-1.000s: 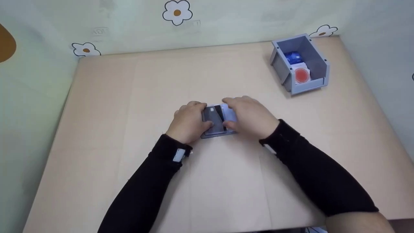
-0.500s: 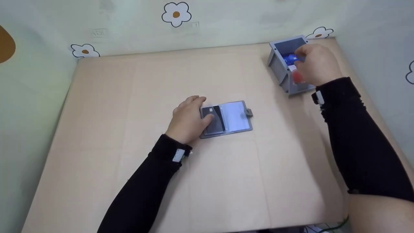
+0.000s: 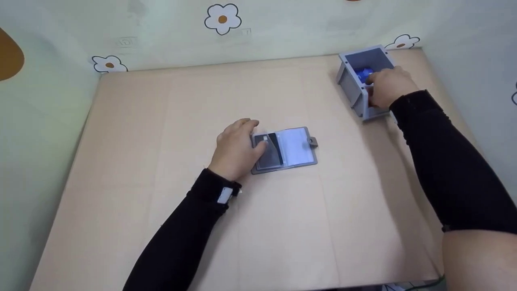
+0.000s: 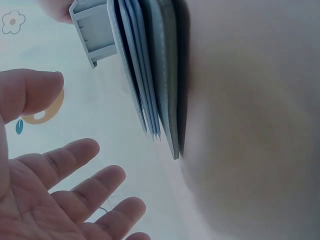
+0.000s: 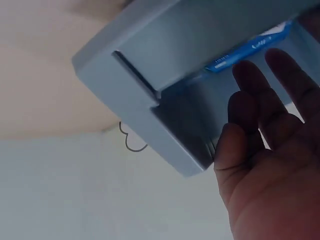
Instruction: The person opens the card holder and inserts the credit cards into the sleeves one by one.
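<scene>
A grey card holder (image 3: 297, 146) lies spread open on the table, a dark card (image 3: 271, 157) under its left clear sleeve and a snap tab (image 3: 312, 141) on its right side. My left hand (image 3: 235, 150) hovers at its left edge, thumb overlapping the dark card in the head view. The left wrist view shows that hand's loosely spread fingers (image 4: 95, 185) apart from the card holder's leaves (image 4: 142, 70). My right hand (image 3: 391, 85) reaches into a grey-blue bin (image 3: 350, 87), fingers (image 5: 280, 112) slightly bent near a blue card (image 5: 250, 52). Nothing shows between them.
The bin stands at the table's back right, its low front toward me. Pale walls with printed flowers (image 3: 222, 19) border the back and sides of the table (image 3: 194, 226). My right forearm crosses over the table's right part.
My right hand has left the card holder, moved up and right to the bin, and dipped lower into it. The card holder's right half is uncovered. My left hand has barely moved.
</scene>
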The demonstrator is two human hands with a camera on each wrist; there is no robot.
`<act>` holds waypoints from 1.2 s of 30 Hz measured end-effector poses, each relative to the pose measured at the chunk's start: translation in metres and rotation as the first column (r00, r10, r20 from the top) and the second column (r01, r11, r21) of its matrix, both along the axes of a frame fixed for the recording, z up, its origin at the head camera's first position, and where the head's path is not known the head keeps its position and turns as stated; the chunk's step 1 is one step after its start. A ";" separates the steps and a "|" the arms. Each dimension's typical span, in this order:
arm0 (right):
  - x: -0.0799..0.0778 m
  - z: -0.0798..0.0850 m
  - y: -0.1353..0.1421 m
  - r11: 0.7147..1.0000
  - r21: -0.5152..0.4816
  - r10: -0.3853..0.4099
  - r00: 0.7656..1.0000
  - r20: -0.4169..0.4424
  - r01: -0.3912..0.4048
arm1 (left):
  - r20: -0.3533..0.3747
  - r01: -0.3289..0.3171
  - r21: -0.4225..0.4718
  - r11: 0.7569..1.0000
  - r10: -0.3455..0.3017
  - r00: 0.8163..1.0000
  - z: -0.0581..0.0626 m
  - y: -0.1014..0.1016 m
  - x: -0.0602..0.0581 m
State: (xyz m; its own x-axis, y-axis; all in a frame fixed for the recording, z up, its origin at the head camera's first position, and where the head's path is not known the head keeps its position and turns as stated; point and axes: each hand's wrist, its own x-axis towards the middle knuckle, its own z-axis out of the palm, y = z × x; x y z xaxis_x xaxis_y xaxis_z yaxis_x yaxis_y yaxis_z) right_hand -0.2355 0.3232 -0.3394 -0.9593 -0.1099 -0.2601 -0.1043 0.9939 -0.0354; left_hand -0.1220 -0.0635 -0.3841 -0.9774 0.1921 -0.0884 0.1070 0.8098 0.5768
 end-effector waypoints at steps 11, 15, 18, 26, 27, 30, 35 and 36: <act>-0.005 -0.011 -0.001 0.994 0.089 0.057 0.998 -0.016 -0.056 | -0.003 0.020 -0.013 1.000 -0.020 1.000 -0.001 0.001 0.001; -0.005 -0.012 -0.002 0.995 0.089 0.057 0.998 -0.020 -0.055 | 0.000 0.022 -0.011 1.000 -0.022 1.000 -0.001 0.001 0.002; -0.005 -0.011 -0.002 0.995 0.080 0.057 0.998 -0.019 -0.055 | 0.003 0.018 -0.010 1.000 -0.018 1.000 -0.001 0.001 0.002; -0.008 -0.012 -0.003 0.996 0.078 0.050 0.999 -0.010 -0.049 | 0.006 0.009 -0.012 1.000 -0.009 1.000 -0.003 0.001 0.001; -0.009 -0.012 -0.004 0.995 0.083 0.055 0.998 -0.007 -0.054 | 0.007 0.008 -0.014 1.000 -0.008 1.000 -0.003 0.001 0.001; -0.010 -0.012 -0.004 0.993 0.094 0.068 0.998 -0.003 -0.067 | 0.011 0.006 -0.019 1.000 -0.006 1.000 -0.003 0.001 0.001; -0.011 -0.013 -0.004 0.995 0.083 0.056 0.998 0.002 -0.056 | 0.012 0.008 -0.024 1.000 -0.008 1.000 -0.004 0.001 0.000; -0.011 -0.013 -0.004 0.995 0.080 0.052 0.999 -0.002 -0.052 | 0.009 0.010 -0.025 1.000 -0.010 1.000 -0.004 0.001 0.000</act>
State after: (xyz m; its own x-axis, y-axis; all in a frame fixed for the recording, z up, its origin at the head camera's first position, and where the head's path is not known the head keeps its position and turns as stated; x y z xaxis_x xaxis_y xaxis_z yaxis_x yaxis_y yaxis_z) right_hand -0.2466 0.3188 -0.3522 -0.9538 -0.1389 -0.2664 -0.1562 0.9867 0.0449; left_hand -0.1216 -0.0623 -0.3880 -0.9747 0.1993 -0.1016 0.1102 0.8232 0.5570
